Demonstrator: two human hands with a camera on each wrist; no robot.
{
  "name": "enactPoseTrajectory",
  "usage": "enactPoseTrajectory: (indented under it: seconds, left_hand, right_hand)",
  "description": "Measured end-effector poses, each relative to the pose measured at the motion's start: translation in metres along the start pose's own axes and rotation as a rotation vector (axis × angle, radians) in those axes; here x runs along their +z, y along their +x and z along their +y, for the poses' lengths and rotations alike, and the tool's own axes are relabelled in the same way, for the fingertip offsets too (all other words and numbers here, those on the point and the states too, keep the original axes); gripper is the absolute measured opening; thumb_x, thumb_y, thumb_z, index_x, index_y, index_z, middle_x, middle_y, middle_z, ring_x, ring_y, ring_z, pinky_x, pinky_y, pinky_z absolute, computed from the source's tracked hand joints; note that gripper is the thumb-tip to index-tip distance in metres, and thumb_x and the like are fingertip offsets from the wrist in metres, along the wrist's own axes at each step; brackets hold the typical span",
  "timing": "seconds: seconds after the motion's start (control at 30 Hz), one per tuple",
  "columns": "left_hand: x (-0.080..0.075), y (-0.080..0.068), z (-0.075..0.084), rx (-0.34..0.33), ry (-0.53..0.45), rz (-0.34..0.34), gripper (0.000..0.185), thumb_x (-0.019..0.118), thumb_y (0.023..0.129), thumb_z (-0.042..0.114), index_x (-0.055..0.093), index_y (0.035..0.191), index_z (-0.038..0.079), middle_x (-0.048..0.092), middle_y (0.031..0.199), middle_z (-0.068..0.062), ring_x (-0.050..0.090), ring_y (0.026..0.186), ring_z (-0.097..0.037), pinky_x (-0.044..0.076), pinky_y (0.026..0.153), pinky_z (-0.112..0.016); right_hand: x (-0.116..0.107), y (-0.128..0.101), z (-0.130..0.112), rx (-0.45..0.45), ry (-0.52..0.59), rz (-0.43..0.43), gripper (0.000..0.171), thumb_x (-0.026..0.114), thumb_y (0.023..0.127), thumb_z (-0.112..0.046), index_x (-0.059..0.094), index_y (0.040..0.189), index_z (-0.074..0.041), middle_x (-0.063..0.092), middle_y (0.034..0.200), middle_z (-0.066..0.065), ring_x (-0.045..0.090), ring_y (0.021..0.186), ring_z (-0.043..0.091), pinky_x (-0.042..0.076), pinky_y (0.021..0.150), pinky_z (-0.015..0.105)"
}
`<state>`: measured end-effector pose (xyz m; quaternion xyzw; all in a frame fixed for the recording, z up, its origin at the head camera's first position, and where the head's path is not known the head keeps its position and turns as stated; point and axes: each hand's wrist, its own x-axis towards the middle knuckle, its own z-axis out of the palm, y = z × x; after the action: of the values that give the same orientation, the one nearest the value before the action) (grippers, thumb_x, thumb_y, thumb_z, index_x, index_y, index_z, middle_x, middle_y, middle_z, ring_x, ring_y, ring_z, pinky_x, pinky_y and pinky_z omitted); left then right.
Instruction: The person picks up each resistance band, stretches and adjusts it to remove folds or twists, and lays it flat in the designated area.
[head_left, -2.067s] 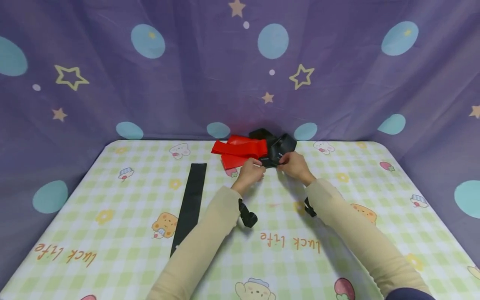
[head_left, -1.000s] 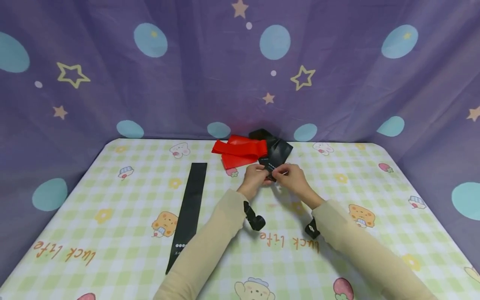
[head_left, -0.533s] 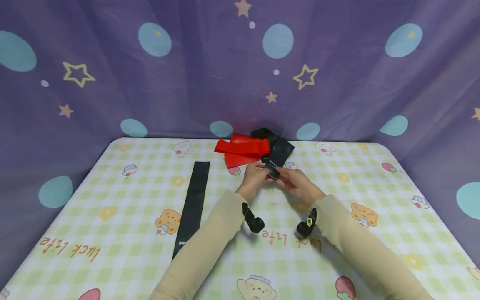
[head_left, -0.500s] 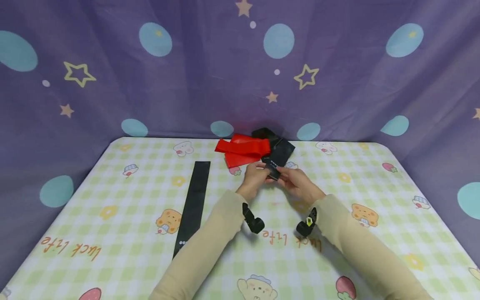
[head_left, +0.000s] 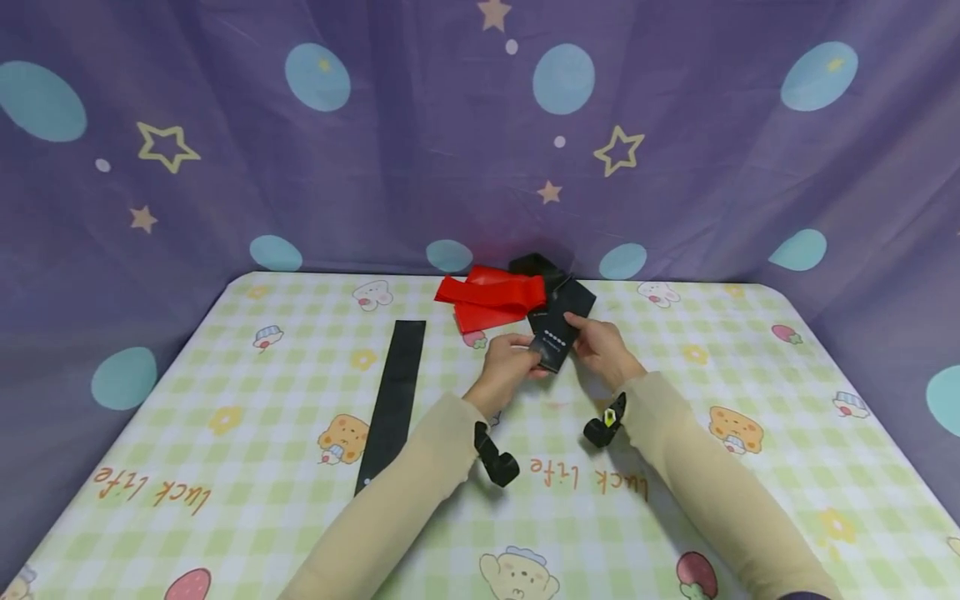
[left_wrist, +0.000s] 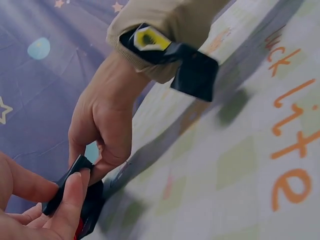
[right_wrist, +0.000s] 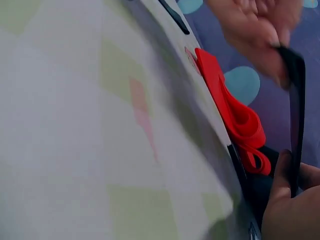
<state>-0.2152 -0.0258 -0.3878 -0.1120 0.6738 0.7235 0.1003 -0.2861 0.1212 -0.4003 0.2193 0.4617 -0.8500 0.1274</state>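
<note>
In the head view my left hand pinches the near end of a black resistance band, printed with a row of white dots. My right hand grips the same band by its right side, thumb on top. From the right wrist, the band appears edge-on, stretched between both hands. The left wrist view shows its end between thumb and fingers. Just behind lie a folded red resistance band and another black band, partly covered.
A long black band lies flat left of my left arm, its near end hidden by the sleeve. The checked tablecloth covers the table. A purple curtain hangs directly behind the far edge.
Both hands came toward me from the pile, drawing the black band's end nearer. My right hand then slid up its right side, and more of the printed face shows now.
</note>
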Motion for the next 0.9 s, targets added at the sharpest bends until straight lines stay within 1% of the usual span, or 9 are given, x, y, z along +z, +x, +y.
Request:
enactPoseTrajectory:
  seconds: [0.07, 0.17, 0.23, 0.4, 0.63, 0.73, 0.8, 0.9]
  left_hand:
    - [-0.002, -0.003, -0.001, -0.015, 0.007, -0.009, 0.031, 0.051, 0.083, -0.012, 0.056, 0.114, -0.011, 0.064, 0.101, -0.024, 0.061, 0.063, -0.016, 0.059, 0.071, -0.034]
    - [-0.004, -0.009, -0.004, -0.027, 0.015, -0.024, 0.032, 0.05, 0.082, -0.011, 0.056, 0.113, -0.011, 0.065, 0.102, -0.024, 0.062, 0.064, -0.016, 0.059, 0.072, -0.035]
    - [-0.005, -0.013, -0.006, -0.034, 0.015, -0.027, 0.033, 0.05, 0.081, -0.011, 0.055, 0.113, -0.011, 0.065, 0.101, -0.023, 0.062, 0.063, -0.016, 0.059, 0.073, -0.036]
    - [-0.007, -0.024, -0.011, -0.024, 0.002, -0.021, 0.032, 0.049, 0.08, -0.013, 0.054, 0.112, -0.013, 0.066, 0.096, -0.022, 0.061, 0.06, -0.016, 0.06, 0.069, -0.035]
    - [-0.011, -0.039, -0.02, -0.023, 0.003, -0.05, 0.03, 0.05, 0.08, -0.014, 0.055, 0.11, -0.012, 0.068, 0.089, -0.019, 0.063, 0.059, -0.014, 0.059, 0.064, -0.03]
    - [-0.014, -0.046, -0.023, -0.003, 0.01, -0.063, 0.029, 0.05, 0.08, -0.015, 0.055, 0.108, -0.013, 0.068, 0.088, -0.021, 0.063, 0.06, -0.014, 0.059, 0.063, -0.03]
    - [-0.017, -0.051, -0.024, 0.009, 0.017, -0.071, 0.028, 0.05, 0.08, -0.014, 0.055, 0.108, -0.013, 0.068, 0.087, -0.021, 0.064, 0.06, -0.014, 0.059, 0.062, -0.03]
    - [-0.023, -0.058, -0.025, 0.022, 0.025, -0.089, 0.028, 0.05, 0.08, -0.014, 0.055, 0.108, -0.014, 0.068, 0.087, -0.022, 0.064, 0.06, -0.014, 0.059, 0.062, -0.029]
  right_hand:
    - [-0.001, 0.003, -0.002, -0.01, -0.037, 0.04, 0.013, 0.059, 0.088, 0.004, 0.05, 0.097, 0.0, 0.064, 0.065, -0.001, 0.062, 0.06, 0.005, 0.052, 0.056, 0.015]
    - [-0.005, 0.007, -0.008, -0.041, -0.115, 0.096, 0.013, 0.062, 0.087, 0.001, 0.051, 0.093, -0.003, 0.062, 0.06, -0.003, 0.059, 0.053, 0.004, 0.05, 0.052, 0.015]
    - [-0.008, 0.008, -0.012, -0.056, -0.137, 0.11, 0.013, 0.062, 0.087, 0.0, 0.051, 0.091, -0.004, 0.061, 0.058, -0.004, 0.058, 0.051, 0.004, 0.048, 0.049, 0.015]
    - [-0.012, 0.011, -0.022, -0.058, -0.103, 0.09, 0.011, 0.06, 0.088, 0.001, 0.051, 0.091, -0.003, 0.063, 0.058, -0.002, 0.062, 0.051, 0.005, 0.051, 0.051, 0.015]
    - [-0.008, 0.012, -0.026, -0.044, -0.124, 0.08, 0.009, 0.06, 0.089, -0.001, 0.052, 0.087, -0.003, 0.063, 0.056, -0.001, 0.062, 0.05, 0.007, 0.051, 0.049, 0.019]
    - [-0.006, 0.013, -0.029, -0.049, -0.119, 0.088, 0.01, 0.06, 0.089, -0.001, 0.052, 0.085, -0.004, 0.062, 0.055, -0.001, 0.062, 0.049, 0.008, 0.051, 0.049, 0.019]
    - [-0.005, 0.014, -0.031, -0.064, -0.128, 0.119, 0.012, 0.063, 0.088, -0.002, 0.052, 0.082, -0.005, 0.06, 0.052, -0.002, 0.058, 0.045, 0.007, 0.048, 0.047, 0.017]
    - [-0.005, 0.015, -0.035, -0.077, -0.105, 0.141, 0.014, 0.065, 0.086, -0.001, 0.054, 0.079, -0.006, 0.058, 0.052, -0.003, 0.056, 0.044, 0.006, 0.047, 0.046, 0.016]
